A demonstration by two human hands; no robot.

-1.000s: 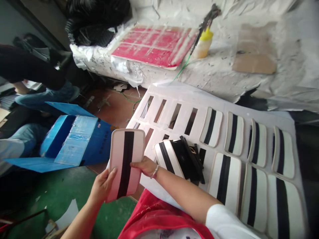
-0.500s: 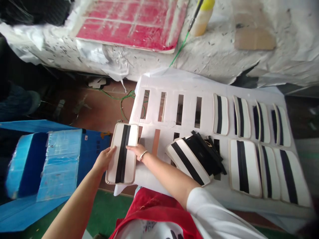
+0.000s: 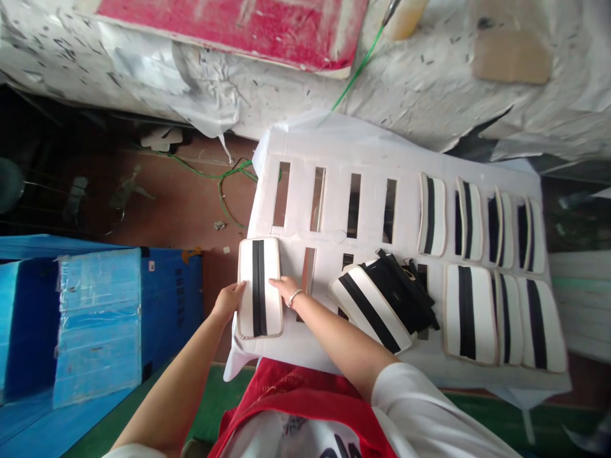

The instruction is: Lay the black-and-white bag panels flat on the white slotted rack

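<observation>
Head view: left hand (image 3: 230,300) and right hand (image 3: 286,289) pinch opposite long edges of a white rectangular panel (image 3: 259,289) with black central stripe, over the near-left corner of a white slotted table (image 3: 337,198); lettering on the red cloth apron (image 3: 289,383) and blue rectangular box (image 3: 165,318) is illegible.

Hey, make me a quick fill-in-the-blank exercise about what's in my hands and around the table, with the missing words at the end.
1. The left hand and right hand hold a white panel with a ____ stripe down its middle.
2. The bracelet is on the ____ wrist.
3. The box to the left of the table is ____ in color.
4. At the table's right end, the farther row has ____ striped panels.

Missing words: black; right; blue; four.
</observation>
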